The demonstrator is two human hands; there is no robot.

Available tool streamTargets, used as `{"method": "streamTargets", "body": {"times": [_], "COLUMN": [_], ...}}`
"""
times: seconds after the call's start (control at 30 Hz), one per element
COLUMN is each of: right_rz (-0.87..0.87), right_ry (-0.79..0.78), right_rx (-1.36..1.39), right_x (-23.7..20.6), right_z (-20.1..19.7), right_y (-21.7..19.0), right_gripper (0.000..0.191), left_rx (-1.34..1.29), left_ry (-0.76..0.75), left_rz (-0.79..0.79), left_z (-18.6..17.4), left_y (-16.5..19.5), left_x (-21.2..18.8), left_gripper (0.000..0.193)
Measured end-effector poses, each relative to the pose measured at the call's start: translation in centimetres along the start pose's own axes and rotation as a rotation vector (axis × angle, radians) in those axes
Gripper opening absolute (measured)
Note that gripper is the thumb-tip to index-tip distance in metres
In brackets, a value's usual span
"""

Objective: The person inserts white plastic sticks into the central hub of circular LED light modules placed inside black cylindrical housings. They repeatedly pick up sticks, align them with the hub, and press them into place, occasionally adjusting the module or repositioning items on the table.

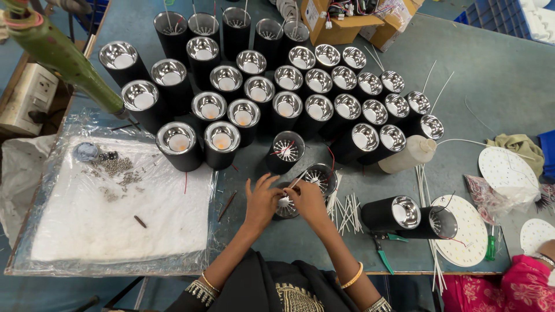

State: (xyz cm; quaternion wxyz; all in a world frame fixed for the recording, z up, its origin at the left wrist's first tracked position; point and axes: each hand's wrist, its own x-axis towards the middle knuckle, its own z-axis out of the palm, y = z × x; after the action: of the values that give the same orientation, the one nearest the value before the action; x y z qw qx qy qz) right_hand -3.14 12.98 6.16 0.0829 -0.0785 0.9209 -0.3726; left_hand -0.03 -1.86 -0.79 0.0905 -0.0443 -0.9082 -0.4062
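Note:
My left hand [261,199] and my right hand [306,199] meet over a black cylindrical lamp housing [285,207] standing open end up near the table's front edge. The left hand steadies its rim. The right hand pinches a thin white sleeve or wire [294,184] that points up and to the right above the housing. Two more open housings with finned insides and red wires stand just behind, one [285,151] ahead and one [319,177] to the right. A bundle of short white sleeves [346,211] lies right of my right hand.
Many black housings with shiny reflectors [259,89] crowd the table's far half. A plastic-covered white pad [115,214] with small screws [115,167] lies left. Two housings lie on their sides [399,212] at right beside green-handled cutters [380,248], white round plates [462,231] and a co-worker's pink sleeve [523,283].

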Motion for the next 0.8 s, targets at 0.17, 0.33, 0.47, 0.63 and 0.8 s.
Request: {"method": "streamTargets", "body": {"times": [0.17, 0.33, 0.47, 0.63, 0.8], "right_rz": [0.031, -0.052, -0.146, -0.141, -0.146], "right_ry": [0.045, 0.135, 0.191, 0.148, 0.114], "right_rx": [0.119, 0.143, 0.153, 0.245, 0.074], "right_x": [-0.9, -1.6, -1.9, -2.4, -1.4], "right_z": [0.5, 1.5, 2.5, 3.3, 4.6], "right_y": [0.1, 1.2, 2.2, 3.5, 4.9], "right_gripper": [0.012, 0.01, 0.01, 0.012, 0.012], "left_rx": [0.341, 0.381, 0.375, 0.314, 0.381], "left_ry": [-0.119, -0.036, -0.073, -0.079, -0.131], "left_rz": [-0.081, -0.024, -0.055, -0.051, -0.103], "left_z": [-0.1, 1.0, 2.0, 2.4, 2.6], "left_y": [1.3, 1.1, 0.7, 0.6, 1.1], "left_x": [0.1, -0.1, -0.5, -1.5, -1.5], "left_gripper": [0.011, 0.013, 0.014, 0.02, 0.025]}}
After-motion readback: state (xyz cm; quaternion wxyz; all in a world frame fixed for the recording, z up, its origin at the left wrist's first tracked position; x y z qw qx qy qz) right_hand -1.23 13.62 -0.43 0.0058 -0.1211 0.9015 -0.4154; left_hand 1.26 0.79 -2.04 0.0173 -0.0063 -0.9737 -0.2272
